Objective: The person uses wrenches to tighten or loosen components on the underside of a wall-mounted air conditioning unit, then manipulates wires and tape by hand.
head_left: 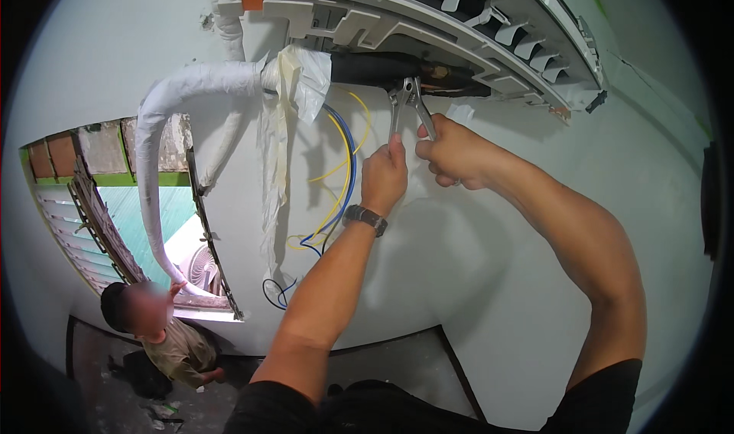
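Observation:
My left hand (384,175) is closed around the handle of a metal wrench (396,114), held nearly upright. A second metal wrench (423,113) slants down into my right hand (456,155), which grips its lower end. The heads of both wrenches meet at the black foam-covered pipe (367,68) below the wall air conditioner (367,7). What the jaws clamp is too small to make out. Loose white wrapping tape (284,120) hangs from the pipe's left part, where the thick white-wrapped pipe (191,80) begins.
Blue and yellow wires (349,166) dangle from the wall left of my hands. The white-wrapped pipe bends down to a louvred window (145,197), with a fan unit (202,267) visible beyond. Another person (182,350) is at the lower left, one hand near that pipe.

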`<state>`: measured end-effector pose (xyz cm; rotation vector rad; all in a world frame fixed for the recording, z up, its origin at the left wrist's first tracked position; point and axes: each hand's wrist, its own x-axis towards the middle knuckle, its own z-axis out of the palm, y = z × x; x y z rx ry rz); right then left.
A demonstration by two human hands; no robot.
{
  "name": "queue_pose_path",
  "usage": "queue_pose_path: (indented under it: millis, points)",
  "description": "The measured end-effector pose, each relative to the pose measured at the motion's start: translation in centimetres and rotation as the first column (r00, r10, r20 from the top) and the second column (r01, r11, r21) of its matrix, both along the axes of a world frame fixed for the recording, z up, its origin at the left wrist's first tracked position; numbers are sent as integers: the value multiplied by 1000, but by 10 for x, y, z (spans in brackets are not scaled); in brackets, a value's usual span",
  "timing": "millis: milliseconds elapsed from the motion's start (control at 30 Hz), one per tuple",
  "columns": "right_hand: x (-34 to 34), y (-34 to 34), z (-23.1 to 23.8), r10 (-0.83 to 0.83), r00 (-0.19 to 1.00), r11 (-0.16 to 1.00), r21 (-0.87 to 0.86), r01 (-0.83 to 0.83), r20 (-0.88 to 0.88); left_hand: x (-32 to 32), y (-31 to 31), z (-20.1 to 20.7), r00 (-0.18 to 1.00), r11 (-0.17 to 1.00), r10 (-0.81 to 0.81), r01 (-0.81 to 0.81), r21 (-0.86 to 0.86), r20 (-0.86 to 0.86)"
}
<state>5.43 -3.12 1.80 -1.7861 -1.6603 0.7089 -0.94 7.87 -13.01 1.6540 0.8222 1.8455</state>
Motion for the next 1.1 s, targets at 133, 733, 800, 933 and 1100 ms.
queue_pose_path:
  millis: [133, 733, 800, 933, 1100]
  points:
    - [1, 1, 0, 4, 1000, 1000, 6, -4, 4, 2, 2, -2, 999, 998, 30, -31, -46, -22]
    - [1, -4, 6, 6, 998, 992, -123, 1, 56, 6, 6, -9, 995, 996, 88, -88, 4, -38]
    - [-1, -7, 8, -1, 999, 994, -106, 6, 51, 7, 8, -14, 995, 997, 67, -68, -19, -70]
    - [-1, -2, 11, 8, 997, 995, -99, -1, 75, 7, 15, -14, 994, 996, 84, -84, 5, -66]
    - [9, 2, 17, 48, 999, 996, -79, -47, 7, 4, 7, -11, 995, 997, 71, -71, 1, -72]
